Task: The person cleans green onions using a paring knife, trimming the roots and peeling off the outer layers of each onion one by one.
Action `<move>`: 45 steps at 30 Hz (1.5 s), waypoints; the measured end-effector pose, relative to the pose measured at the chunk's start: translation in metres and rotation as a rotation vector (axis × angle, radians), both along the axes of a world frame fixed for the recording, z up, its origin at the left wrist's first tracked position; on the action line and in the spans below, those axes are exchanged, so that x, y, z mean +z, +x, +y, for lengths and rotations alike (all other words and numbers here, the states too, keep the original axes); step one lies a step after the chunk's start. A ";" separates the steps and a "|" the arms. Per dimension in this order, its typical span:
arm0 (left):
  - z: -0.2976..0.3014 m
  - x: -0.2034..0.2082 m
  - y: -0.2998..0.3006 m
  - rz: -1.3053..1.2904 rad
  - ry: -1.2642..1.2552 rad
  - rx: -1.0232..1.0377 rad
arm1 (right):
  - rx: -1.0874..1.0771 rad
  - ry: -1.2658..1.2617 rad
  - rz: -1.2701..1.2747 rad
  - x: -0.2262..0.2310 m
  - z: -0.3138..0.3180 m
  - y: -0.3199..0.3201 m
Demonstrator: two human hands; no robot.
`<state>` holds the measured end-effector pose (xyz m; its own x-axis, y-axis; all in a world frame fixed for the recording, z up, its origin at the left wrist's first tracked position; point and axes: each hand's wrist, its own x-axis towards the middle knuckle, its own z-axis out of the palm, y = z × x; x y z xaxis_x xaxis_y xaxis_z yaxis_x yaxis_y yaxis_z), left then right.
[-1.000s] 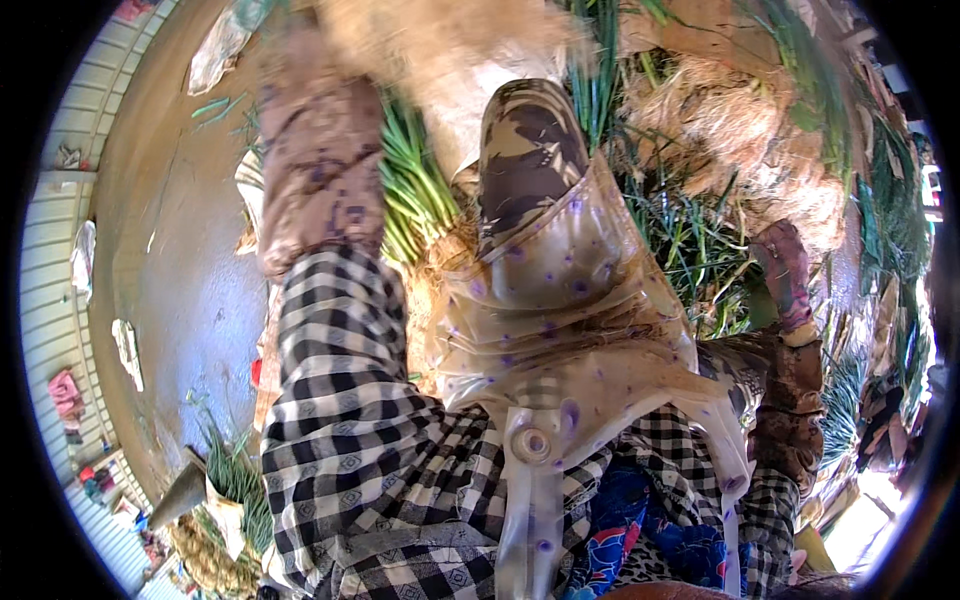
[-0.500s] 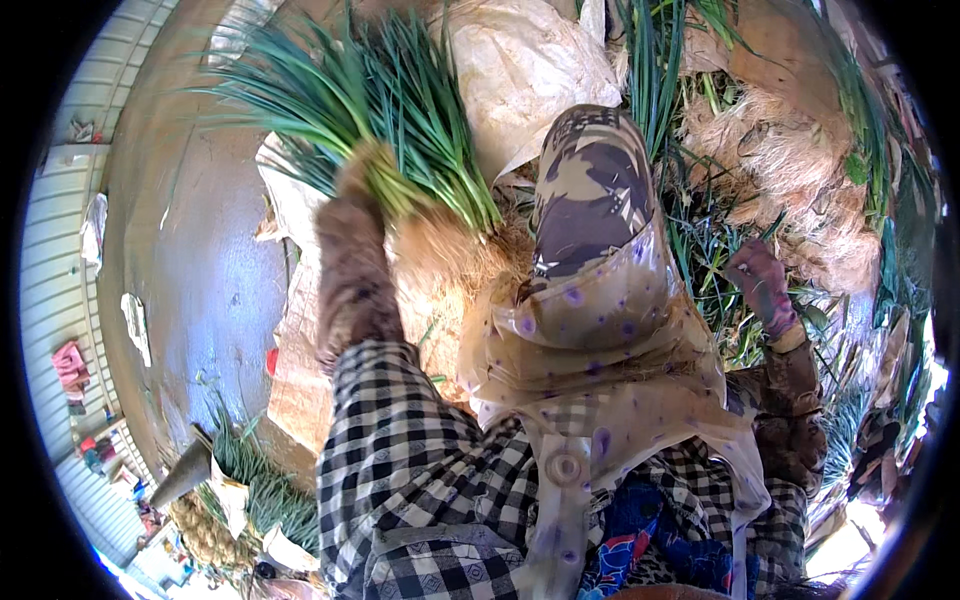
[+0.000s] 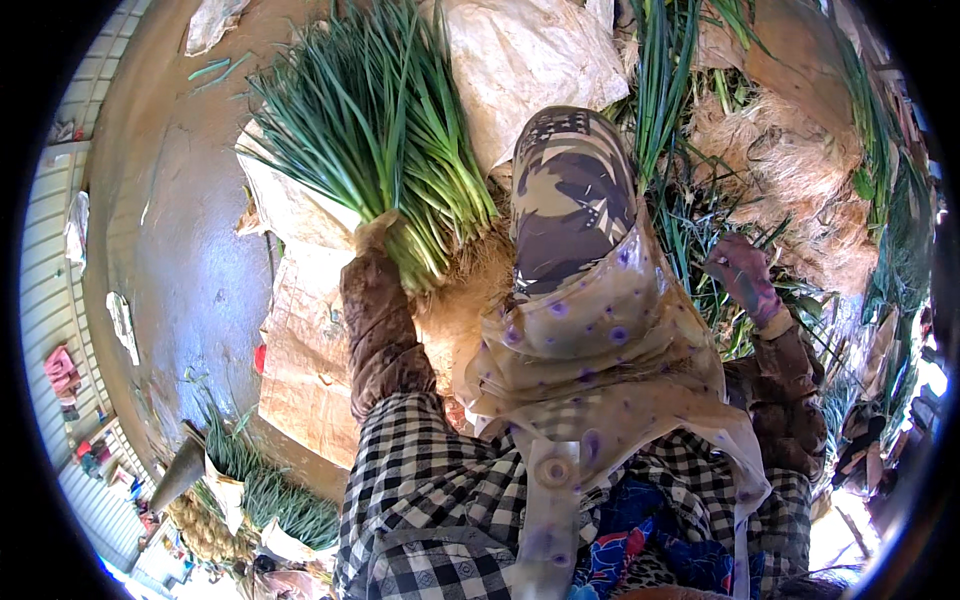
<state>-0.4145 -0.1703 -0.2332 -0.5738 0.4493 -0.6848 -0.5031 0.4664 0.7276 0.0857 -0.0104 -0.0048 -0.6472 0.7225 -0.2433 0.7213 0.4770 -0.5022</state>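
Observation:
My left hand [image 3: 376,232] is closed round the pale lower stalks of a bunch of green onions [image 3: 345,120]. Their dark green leaves fan out away from me, beside more green onions [image 3: 450,160] whose roots point back toward my lap. Off to the right, my right hand [image 3: 745,275], stained purple, is curled over loose green leaves [image 3: 690,235]. Its fingers are bent together, and what they hold, if anything, does not show. My knee in camouflage cloth [image 3: 575,190] and a clear spotted plastic apron [image 3: 600,330] lie between the two hands.
Tan sacking [image 3: 310,350] and a whitish sack [image 3: 530,70] cover the ground around the onions. A heap of pale stringy roots [image 3: 800,190] lies at the far right. More bundled onions [image 3: 280,500] stand at lower left, beside a wet brown floor [image 3: 200,270].
My left hand has drawn the bunch nearer and slightly right, laying its leaves alongside the other onions. My right hand has shifted slightly left and remains curled.

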 end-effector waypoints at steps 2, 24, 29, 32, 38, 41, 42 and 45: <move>0.013 -0.012 0.005 0.147 -0.293 0.027 | -0.071 -0.035 0.102 -0.019 -0.001 0.013; 0.029 0.011 0.102 0.111 -0.048 -0.067 | -0.105 -0.056 -0.118 -0.065 0.035 0.013; 0.011 0.008 0.093 0.121 -0.082 0.009 | -0.516 -0.487 -0.006 -0.113 0.052 -0.014; 0.023 0.016 0.097 0.127 -0.062 -0.001 | -0.813 -0.436 -0.008 -0.225 0.046 0.003; 0.019 0.025 0.082 0.208 -0.025 0.066 | -0.637 -0.725 -0.185 -0.196 0.035 -0.034; 0.076 0.047 0.100 0.233 0.118 -0.009 | -0.707 -0.363 0.398 -0.219 0.048 0.072; 0.073 0.044 0.079 0.297 0.148 0.037 | -0.808 -0.637 0.899 -0.181 0.059 0.051; 0.118 0.086 0.046 0.483 0.365 -0.041 | -1.148 -0.674 1.540 -0.014 0.079 0.026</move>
<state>-0.3688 -0.0526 -0.1469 -0.7585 0.6346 -0.1484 -0.0628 0.1555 0.9858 0.1115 0.0688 -0.0190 0.0592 0.9143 -0.4008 -0.6172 -0.2820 -0.7345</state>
